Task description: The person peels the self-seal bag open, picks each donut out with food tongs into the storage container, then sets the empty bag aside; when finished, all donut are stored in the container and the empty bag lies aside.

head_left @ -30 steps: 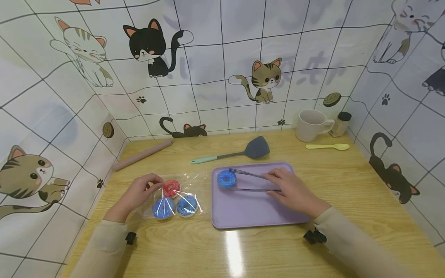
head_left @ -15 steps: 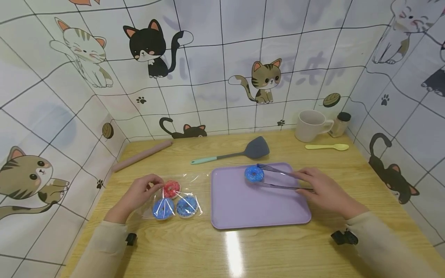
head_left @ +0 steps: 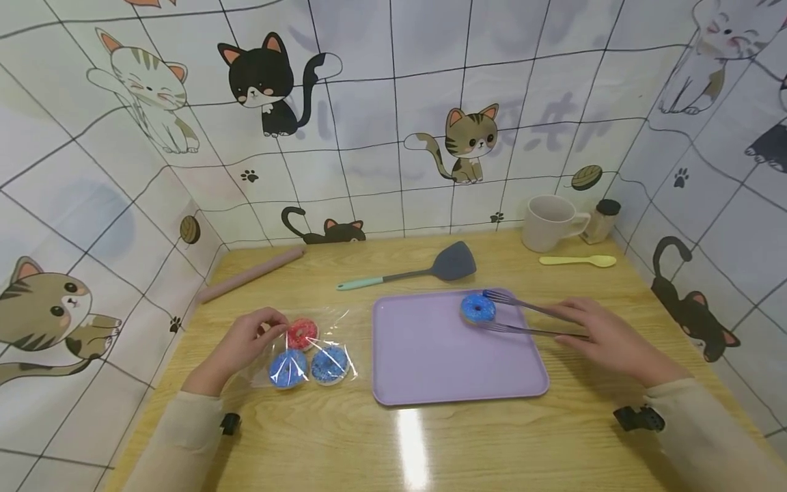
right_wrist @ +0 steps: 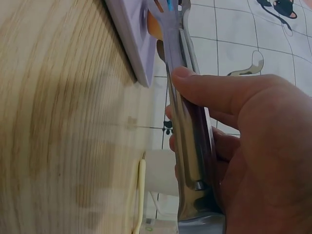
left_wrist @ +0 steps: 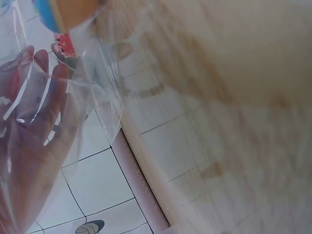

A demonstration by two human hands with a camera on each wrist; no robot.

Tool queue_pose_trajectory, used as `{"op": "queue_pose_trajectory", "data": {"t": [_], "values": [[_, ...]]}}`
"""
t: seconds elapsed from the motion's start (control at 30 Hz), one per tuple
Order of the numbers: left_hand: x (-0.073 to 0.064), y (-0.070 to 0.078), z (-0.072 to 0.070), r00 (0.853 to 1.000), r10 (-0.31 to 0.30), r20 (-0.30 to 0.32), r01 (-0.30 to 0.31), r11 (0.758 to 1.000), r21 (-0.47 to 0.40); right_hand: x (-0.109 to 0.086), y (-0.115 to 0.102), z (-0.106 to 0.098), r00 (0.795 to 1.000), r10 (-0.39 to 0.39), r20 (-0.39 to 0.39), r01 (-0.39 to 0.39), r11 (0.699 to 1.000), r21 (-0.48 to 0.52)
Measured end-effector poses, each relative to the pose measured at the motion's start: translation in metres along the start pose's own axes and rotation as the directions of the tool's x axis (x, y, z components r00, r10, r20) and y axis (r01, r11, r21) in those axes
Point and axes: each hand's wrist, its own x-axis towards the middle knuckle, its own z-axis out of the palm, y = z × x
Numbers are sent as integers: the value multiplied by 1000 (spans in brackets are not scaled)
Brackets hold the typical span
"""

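Note:
My right hand [head_left: 609, 342] grips metal tongs [right_wrist: 190, 146], thumb on one arm and fingers on the other. The tongs' forked tips lie either side of a blue doughnut [head_left: 469, 311] on the right part of the purple tray [head_left: 424, 362]. On the left, my left hand [head_left: 251, 342] pinches the edge of a clear plastic bag [head_left: 339, 328]. Inside that bag are a red doughnut [head_left: 310, 328] and two blue sprinkled doughnuts [head_left: 330, 373]. Through the crinkled plastic, the left wrist view shows the fingers [left_wrist: 56, 97] blurred.
Behind the tray lies a spatula [head_left: 453, 262] with a mint handle. A rolling pin [head_left: 252, 275] rests at the back left. At the back right stand a mug [head_left: 546, 224] and a black-lidded jar [head_left: 601, 222], with a yellow spoon [head_left: 574, 260] in front of them.
My right hand has moved right with the tongs, and the blue doughnut has shifted from the tray's left end to its right part. The left hand and bag have stayed put.

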Motion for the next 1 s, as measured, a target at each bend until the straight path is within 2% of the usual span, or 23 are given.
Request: {"op": "queue_pose_trajectory", "data": {"t": [0.27,0.6,0.8,1.0], "values": [[1,0,1,1000,21,-10,-21,1000,-4,-4,7,-6,999,25,33,-24,1000,-14],[1,-4,2,1000,19,-21,-19,1000,1,-3,8,-6,1000,-13,21,14,999,-39],[4,-4,0,1000,-7,5,7,1000,-1,-3,8,-2,1000,0,12,0,1000,3],[3,-3,-1,999,-29,17,29,1000,6,3,0,4,1000,-25,5,25,999,45]]}}
